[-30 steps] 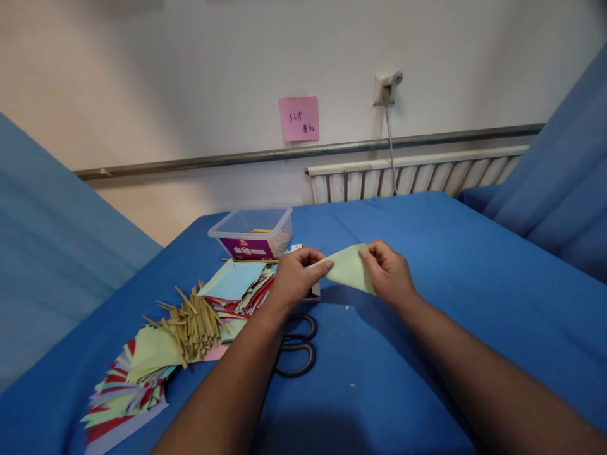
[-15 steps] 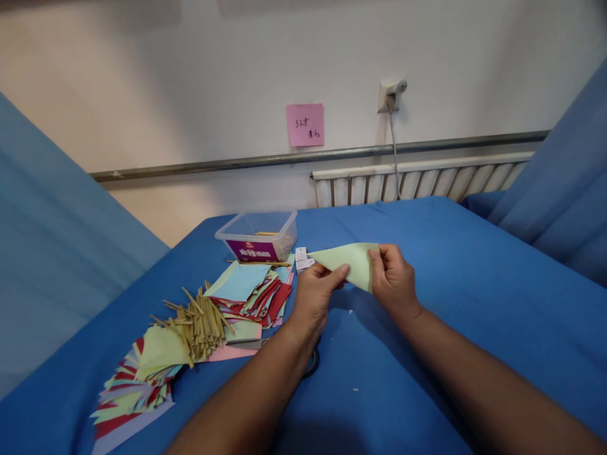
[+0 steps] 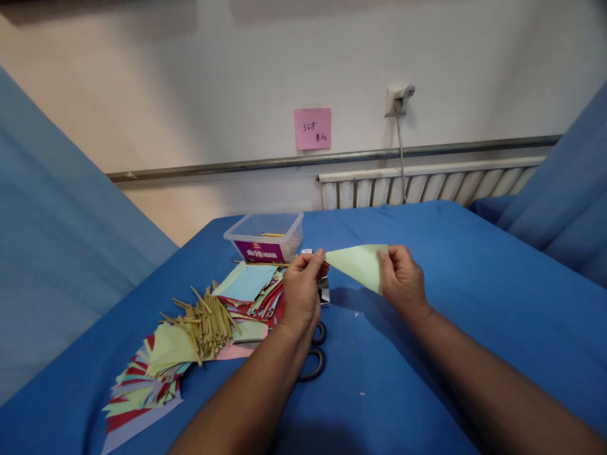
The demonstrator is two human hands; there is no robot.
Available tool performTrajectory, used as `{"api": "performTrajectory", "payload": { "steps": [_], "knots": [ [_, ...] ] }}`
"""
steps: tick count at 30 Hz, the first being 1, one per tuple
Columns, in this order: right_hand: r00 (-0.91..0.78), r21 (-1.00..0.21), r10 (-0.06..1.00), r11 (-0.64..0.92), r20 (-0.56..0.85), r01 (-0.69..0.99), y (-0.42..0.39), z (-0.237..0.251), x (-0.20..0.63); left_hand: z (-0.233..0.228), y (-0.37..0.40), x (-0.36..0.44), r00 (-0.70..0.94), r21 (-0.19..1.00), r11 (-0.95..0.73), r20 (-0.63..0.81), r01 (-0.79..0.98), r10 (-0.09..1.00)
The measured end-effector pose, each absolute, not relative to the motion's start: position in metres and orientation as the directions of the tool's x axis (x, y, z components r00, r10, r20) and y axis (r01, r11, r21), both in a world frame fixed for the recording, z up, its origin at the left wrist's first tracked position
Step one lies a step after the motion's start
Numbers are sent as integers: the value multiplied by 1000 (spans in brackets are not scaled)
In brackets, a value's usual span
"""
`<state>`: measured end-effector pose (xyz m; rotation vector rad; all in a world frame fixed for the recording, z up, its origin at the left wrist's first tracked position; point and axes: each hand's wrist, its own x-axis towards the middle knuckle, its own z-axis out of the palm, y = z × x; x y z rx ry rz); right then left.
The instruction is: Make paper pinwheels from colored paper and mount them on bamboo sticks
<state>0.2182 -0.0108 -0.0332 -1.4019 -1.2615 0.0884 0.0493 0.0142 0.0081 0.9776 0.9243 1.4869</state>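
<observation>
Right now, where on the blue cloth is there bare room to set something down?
Bare: the cloth from the right hand to the right curtain, and, save small scraps, between scissors and right forearm. Crowded: the left, with sticks, paper stacks and plastic box.

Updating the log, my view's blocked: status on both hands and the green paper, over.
Left hand pinching green paper at its pointed end. Right hand gripping its wide end. Paper held above blue cloth. Scissors partly hidden by left forearm.

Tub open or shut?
Open: no lid shows on the tub, and a yellow stick is visible inside.
</observation>
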Motion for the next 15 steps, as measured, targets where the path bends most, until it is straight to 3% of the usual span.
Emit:
{"api": "performTrajectory", "payload": {
  "steps": [8,13,15],
  "knots": [
    [468,-762,661,255,587,596,-9,-34,218,9,16,50,-124,822,-128,71,-555,990],
    [414,-779,708,311,572,544,-14,-36,207,-3,3,66,135,902,20,43,-432,990],
    [383,-769,714,343,586,539,-16,-37,204,-6,3,67,120,910,32,19,-413,993]
  ]
}}
